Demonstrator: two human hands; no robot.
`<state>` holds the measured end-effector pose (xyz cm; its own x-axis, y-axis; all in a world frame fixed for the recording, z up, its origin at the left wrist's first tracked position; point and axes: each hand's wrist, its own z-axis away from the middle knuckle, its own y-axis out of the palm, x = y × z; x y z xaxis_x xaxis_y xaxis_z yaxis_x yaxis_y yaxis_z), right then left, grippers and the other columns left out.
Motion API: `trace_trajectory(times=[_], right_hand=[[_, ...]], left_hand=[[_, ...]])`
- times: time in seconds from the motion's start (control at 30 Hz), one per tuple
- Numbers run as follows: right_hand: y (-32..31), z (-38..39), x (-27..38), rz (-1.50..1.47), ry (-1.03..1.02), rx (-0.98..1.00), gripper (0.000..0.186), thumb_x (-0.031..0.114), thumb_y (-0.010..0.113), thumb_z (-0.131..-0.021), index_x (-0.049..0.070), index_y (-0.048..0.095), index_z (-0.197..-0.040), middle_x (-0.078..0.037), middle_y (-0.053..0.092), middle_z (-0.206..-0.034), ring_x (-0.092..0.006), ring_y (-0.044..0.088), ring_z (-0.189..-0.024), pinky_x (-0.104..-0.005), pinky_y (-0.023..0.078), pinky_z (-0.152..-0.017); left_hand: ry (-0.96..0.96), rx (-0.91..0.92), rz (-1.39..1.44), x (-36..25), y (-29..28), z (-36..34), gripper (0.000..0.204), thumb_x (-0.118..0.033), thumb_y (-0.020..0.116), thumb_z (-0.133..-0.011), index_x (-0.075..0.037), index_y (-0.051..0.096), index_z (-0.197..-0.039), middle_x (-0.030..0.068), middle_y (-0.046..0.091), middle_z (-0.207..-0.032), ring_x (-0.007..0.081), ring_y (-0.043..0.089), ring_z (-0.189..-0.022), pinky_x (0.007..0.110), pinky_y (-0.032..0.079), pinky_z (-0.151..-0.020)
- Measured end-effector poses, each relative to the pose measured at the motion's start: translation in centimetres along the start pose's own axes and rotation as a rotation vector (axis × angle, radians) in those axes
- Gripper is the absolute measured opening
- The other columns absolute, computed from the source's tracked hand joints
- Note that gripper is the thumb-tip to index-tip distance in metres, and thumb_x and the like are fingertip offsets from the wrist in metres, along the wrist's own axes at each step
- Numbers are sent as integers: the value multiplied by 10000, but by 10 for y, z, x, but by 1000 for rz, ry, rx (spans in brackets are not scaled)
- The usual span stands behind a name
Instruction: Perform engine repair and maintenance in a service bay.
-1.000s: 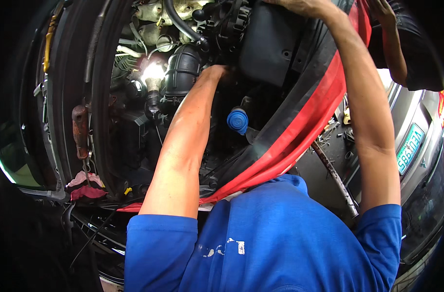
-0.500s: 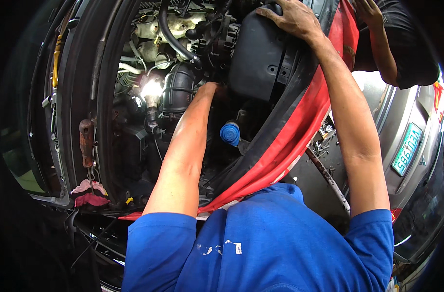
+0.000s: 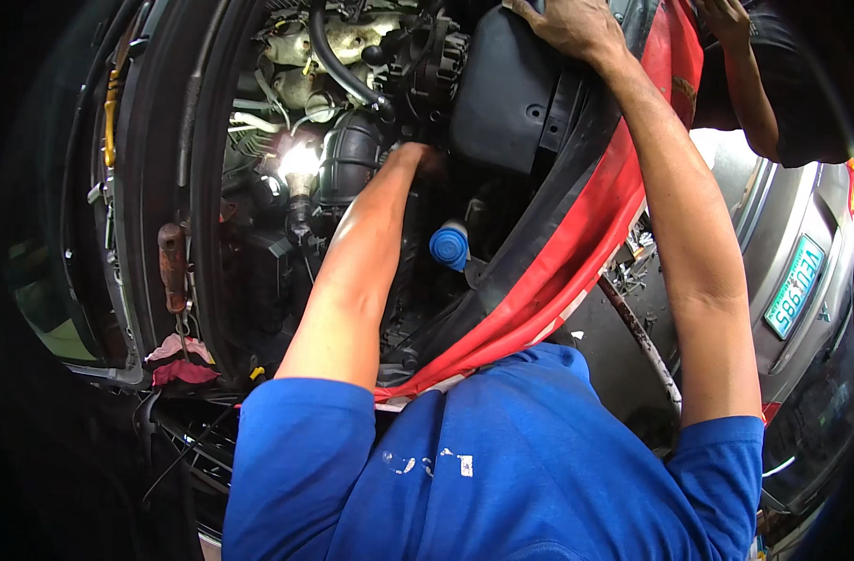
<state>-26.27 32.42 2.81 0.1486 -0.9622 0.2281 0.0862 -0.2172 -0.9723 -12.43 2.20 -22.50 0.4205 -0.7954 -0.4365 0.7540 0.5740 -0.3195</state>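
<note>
My left hand [image 3: 427, 161] reaches deep into the engine bay, beside a ribbed black air duct [image 3: 352, 161]; shadow hides its fingers. A black plastic box [image 3: 502, 98] stands in the upper middle. Across its far end lies my right hand [image 3: 581, 26], with the thumb side spread over the surface and the other fingertips cut off by the picture's top edge. Nearer to me than the box, a round blue cap [image 3: 448, 247] sits on a filler neck, close to my left forearm.
A lit work lamp [image 3: 301, 168] shines left of the duct. A red and black cover [image 3: 586, 224] drapes the fender edge. At left are an orange-handled screwdriver [image 3: 173, 266] and a pink rag [image 3: 186, 369]. Another person [image 3: 782, 84] and a grey car [image 3: 792, 243] are at right.
The view has shifted slightly, so the engine bay appears a little further right. My left hand stays down by the duct, and my right hand stays on the black box.
</note>
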Motion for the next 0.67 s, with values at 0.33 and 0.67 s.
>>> trace_trajectory(times=[0.33, 0.67], right_hand=[[10, 2, -35, -197, -69, -179, 332, 338, 591, -946, 14, 654, -976, -222, 682, -946, -377, 646, -998, -461, 499, -896], [11, 49, -75, -180, -121, -697, 378, 272, 671, -886, 75, 663, -1209, -144, 640, -1260, -319, 590, -1179, -427, 409, -1075]], left_hand=[[361, -430, -60, -180, -48, 197, 582, -464, 598, -953, 18, 578, -1277, 196, 701, -1123, 311, 661, -1084, 398, 494, -942], [404, -617, 86, -201, -52, 108, 967, -690, 680, -786, 30, 489, -1403, 303, 600, -1277, 433, 538, -1265, 444, 407, -1081]])
